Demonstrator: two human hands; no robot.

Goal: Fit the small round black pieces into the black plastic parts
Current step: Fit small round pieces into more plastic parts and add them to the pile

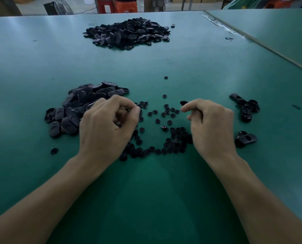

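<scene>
Head view. Green table (217, 67).

Small round black pieces (164, 120): little matte discs with a raised rim. They lie scattered between the two hands, thickest by the right wrist. One stray disc (54, 150) lies left of the left wrist.

Near pile (79, 106) of black plastic parts: flat oblong tabs with rounded ends, some showing a curved slot. It is heaped just behind the left hand. Far pile (127, 33) of the same sits well apart, towards the far edge. A few loose parts (245, 108) lie right of the right hand.

Left hand (108, 124): fingers curled tight, thumb tip against forefinger, at the scatter's edge. Cannot tell what they hold.

Right hand (212, 124): fingers curled round a held part (183, 103). Only its rounded black end shows past the forefinger.
</scene>
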